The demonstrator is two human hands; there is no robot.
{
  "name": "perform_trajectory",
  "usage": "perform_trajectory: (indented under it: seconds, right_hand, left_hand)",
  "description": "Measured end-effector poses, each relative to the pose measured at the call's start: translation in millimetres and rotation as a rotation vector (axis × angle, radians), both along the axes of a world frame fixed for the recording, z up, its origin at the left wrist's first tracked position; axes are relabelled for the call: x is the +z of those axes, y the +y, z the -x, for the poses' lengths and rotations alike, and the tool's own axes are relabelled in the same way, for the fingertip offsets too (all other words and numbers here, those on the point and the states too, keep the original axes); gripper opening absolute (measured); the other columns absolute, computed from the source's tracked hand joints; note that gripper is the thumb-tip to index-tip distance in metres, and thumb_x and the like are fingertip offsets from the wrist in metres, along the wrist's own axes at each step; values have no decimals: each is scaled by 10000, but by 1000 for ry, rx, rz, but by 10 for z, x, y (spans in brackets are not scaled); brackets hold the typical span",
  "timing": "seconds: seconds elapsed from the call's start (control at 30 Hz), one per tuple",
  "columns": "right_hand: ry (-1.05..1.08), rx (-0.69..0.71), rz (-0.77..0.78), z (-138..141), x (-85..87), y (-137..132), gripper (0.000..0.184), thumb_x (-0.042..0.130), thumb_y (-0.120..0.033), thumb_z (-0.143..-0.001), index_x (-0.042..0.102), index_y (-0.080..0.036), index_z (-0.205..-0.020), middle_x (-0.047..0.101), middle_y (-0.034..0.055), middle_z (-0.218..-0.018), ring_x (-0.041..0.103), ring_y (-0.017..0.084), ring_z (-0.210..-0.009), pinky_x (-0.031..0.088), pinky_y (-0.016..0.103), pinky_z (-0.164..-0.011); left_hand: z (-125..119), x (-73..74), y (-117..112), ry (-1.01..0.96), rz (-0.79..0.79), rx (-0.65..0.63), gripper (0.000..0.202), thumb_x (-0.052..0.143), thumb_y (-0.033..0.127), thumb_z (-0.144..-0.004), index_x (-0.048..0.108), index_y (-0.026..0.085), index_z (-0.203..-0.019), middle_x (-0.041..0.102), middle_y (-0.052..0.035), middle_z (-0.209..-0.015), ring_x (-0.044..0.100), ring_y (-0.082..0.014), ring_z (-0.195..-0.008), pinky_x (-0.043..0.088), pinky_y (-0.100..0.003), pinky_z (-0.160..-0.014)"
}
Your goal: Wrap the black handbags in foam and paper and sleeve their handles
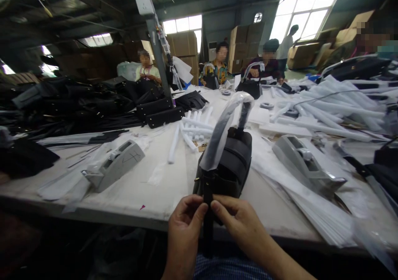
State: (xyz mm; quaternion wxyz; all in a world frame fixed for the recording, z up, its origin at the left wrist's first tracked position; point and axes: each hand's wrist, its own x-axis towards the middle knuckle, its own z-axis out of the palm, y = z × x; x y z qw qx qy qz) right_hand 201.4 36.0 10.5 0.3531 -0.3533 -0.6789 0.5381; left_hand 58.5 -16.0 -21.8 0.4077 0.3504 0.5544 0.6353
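A black handbag (pixel 231 159) stands at the near edge of the white table, its end turned toward me. Clear plastic wrap (pixel 219 137) covers its arched handle. From the bag's near end a black strap (pixel 208 226) hangs down past the table edge. My left hand (pixel 188 217) pinches the strap's left side between thumb and fingers. On the other side, my right hand (pixel 231 215) pinches the same strap, its fingertips close to the left ones. Small gold-coloured metal fittings show on the bag just above my hands.
Grey tape dispensers stand left (pixel 116 164) and right (pixel 306 164) on the table (pixel 161 197). White foam tubes (pixel 183 135) lie beyond the bag. White sheets (pixel 314 205) spread at right. Black bags (pixel 93 101) are heaped at left. Several people (pixel 217 66) are across the table.
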Motion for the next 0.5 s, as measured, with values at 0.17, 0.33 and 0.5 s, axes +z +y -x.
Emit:
perform_trajectory:
  seconds: [0.17, 0.33, 0.5]
  right_hand:
    - [-88, -146, 138, -228, -107, 31, 374, 685, -532, -854, 793, -198, -982, 777, 56, -903, 718, 248, -856, 543, 290, -746]
    - [-123, -193, 179, -325, -233, -41, 486, 683, -611, -814, 781, -178, -1012, 773, 104, -988, 715, 282, -918, 536, 347, -836]
    - [-130, -185, 181, -319, -259, -32, 473, 686, -622, -798, 785, -206, -1000, 766, 95, -1045, 704, 299, -974, 526, 373, -878]
  left_hand:
    - [462, -82, 329, 439, 59, -141, 361, 616, 491, -881, 719, 175, -1022, 751, -69, -877, 703, -201, -742, 574, -291, -672]
    - [1531, -218, 1176, 797, 230, 232, 371, 648, 386, -863, 633, 166, -1162, 651, -134, -1209, 620, -265, -1086, 501, -386, -920]
    - [2068, -315, 1639, 923, 436, 183, 286, 665, 384, -893, 644, 150, -1055, 648, -81, -1124, 617, -237, -1034, 499, -467, -919]
